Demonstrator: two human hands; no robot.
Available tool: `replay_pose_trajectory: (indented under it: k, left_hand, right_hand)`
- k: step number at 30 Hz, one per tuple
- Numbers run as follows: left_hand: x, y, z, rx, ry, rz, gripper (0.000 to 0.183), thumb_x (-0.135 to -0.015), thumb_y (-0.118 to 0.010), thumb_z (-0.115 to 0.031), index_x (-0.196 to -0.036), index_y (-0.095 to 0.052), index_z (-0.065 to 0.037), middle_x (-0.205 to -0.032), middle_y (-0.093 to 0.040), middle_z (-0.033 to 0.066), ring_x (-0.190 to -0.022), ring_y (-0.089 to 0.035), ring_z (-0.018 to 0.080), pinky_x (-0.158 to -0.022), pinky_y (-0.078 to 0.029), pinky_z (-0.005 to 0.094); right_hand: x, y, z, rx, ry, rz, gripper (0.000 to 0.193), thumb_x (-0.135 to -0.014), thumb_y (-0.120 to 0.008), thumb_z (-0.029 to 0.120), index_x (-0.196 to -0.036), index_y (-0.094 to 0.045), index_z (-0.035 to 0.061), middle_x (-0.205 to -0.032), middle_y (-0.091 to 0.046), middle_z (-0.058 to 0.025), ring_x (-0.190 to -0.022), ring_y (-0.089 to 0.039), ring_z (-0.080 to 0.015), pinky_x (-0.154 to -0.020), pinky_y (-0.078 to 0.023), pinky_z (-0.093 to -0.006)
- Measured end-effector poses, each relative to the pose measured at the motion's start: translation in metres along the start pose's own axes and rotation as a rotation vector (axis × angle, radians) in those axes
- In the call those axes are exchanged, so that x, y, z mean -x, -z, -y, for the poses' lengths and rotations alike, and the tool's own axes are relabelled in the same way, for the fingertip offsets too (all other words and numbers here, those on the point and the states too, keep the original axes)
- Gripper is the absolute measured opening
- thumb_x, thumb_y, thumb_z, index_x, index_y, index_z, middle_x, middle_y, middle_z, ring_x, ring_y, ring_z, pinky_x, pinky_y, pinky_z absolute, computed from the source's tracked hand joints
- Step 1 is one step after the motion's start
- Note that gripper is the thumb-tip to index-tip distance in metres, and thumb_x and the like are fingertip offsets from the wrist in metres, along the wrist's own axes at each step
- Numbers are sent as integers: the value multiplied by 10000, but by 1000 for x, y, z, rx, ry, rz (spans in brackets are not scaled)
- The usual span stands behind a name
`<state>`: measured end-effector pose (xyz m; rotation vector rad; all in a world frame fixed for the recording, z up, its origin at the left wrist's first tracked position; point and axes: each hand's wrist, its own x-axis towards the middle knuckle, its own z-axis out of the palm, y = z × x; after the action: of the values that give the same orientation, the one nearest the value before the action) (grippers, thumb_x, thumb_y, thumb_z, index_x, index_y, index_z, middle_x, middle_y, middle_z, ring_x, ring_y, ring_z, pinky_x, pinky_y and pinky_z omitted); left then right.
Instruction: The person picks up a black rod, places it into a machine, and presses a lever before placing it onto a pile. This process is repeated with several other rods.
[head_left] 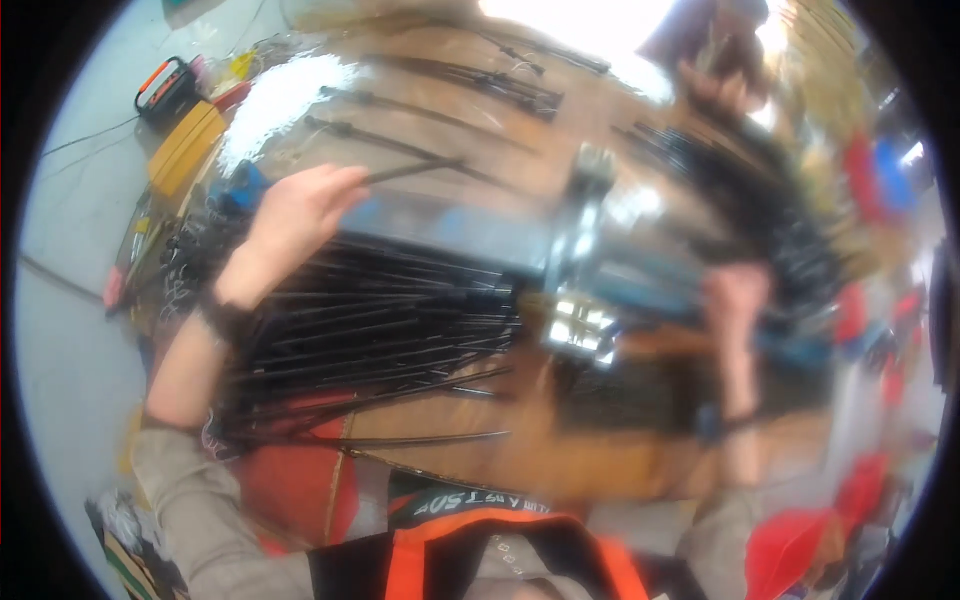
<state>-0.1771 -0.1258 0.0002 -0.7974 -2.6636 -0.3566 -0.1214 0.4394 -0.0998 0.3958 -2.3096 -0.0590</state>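
My left hand (305, 215) is raised over the left side of the bench, fingers pinched together. From its fingertips a thin black rod (415, 170) points to the right; its exact kind is too blurred to name. Below that hand lies a thick bundle of long thin black rods (400, 310), roughly side by side. My right hand (740, 290) is over the right side of the bench, smeared by motion, so its fingers and anything in them cannot be made out. Between the hands stands a shiny metal fixture (580, 325).
More black rods (480, 80) lie across the far side of the wooden bench (440, 445). Dark bundles (780, 190) are heaped at the right. A person's hand (725, 90) shows at the far right. A yellow box (187, 147) stands at the far left.
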Motion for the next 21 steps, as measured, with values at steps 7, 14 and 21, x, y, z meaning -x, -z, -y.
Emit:
replay_pose_trajectory:
  k: [7, 14, 21]
  left_hand:
    - [-91, -98, -96, 279, -306, 117, 123, -877, -624, -213, -918, -643, -99, -812, -657, 144, -786, -647, 357, -674, -522, 443]
    - [-92, -133, -93, 190, -206, 282, 242, -949, -538, -308, -919, -644, -92, -828, -677, 161, -803, -650, 382, -699, -512, 485]
    - [-88, -131, -99, 192, -102, 321, 289, -965, -509, -344, -922, -646, -94, -808, -683, 162, -822, -652, 393, -697, -514, 487]
  right_hand:
    - [75, 31, -98, 123, -113, 78, 91, -862, -615, 79, -940, -637, 36, -917, -622, -150, -897, -566, -343, -820, -440, -453]
    - [76, 15, -90, 49, -225, 80, 106, -911, -582, 77, -985, -624, 14, -954, -607, -187, -926, -554, -367, -855, -436, -453]
    - [87, 8, -99, 116, -203, 55, 137, -923, -564, 63, -1033, -627, 10, -1015, -611, -190, -977, -555, -372, -900, -431, -446]
